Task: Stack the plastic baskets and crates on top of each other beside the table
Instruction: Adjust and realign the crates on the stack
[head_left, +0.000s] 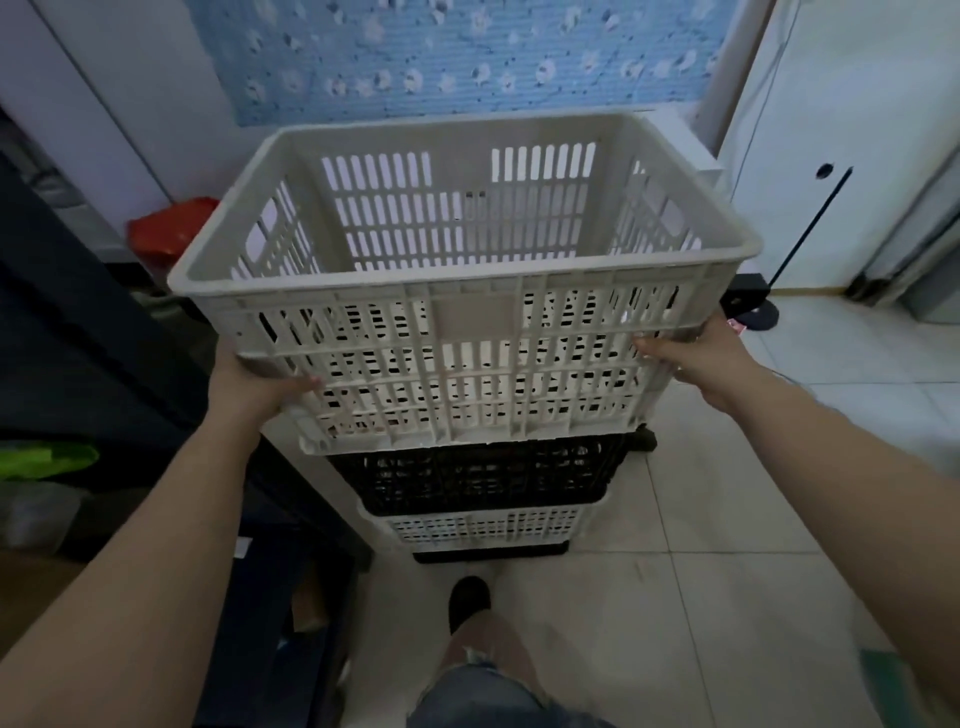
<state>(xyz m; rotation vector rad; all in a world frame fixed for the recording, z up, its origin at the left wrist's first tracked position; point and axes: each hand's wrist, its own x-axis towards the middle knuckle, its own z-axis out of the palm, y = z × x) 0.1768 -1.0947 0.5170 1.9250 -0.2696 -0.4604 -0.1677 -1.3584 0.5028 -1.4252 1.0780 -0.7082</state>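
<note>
Head view: both forearms reach forward and slightly up, wrists bent inward. The left hand (249, 376) grips the white crate (467, 291) at its lower left corner, thumb laid across the near wall. The right hand (696, 351) grips the opposite corner, thumb pointing inward along the slats. Between the hands, the crate sits atop a black crate (478, 478), with a lower white crate (483, 527) beneath. Left of the left hand stands the dark table (104, 364).
</note>
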